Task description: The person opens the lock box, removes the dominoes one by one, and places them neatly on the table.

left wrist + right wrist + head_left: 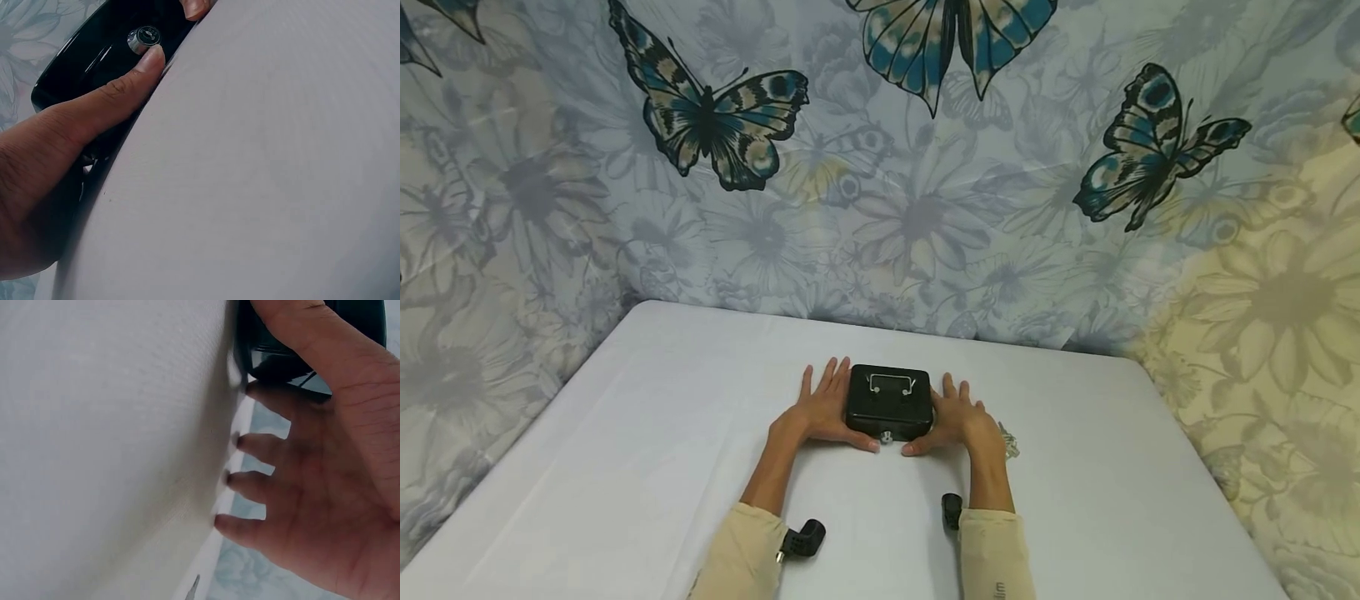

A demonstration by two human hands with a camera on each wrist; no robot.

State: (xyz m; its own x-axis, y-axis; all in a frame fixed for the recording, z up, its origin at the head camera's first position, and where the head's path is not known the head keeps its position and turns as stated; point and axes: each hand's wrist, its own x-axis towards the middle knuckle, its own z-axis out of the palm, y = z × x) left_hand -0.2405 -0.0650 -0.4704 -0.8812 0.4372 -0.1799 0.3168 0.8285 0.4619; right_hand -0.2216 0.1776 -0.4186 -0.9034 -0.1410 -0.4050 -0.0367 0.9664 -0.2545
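– What colours do you see?
– Your box [889, 402] is shiny black with a silver handle [890, 383] and a silver lock [145, 37]. The desk [625, 450] is white.
– And around you?
– Your sleeves [741, 557] are cream. The curtain [925, 183] is pale blue-grey with flowers and blue, black and cream butterflies.
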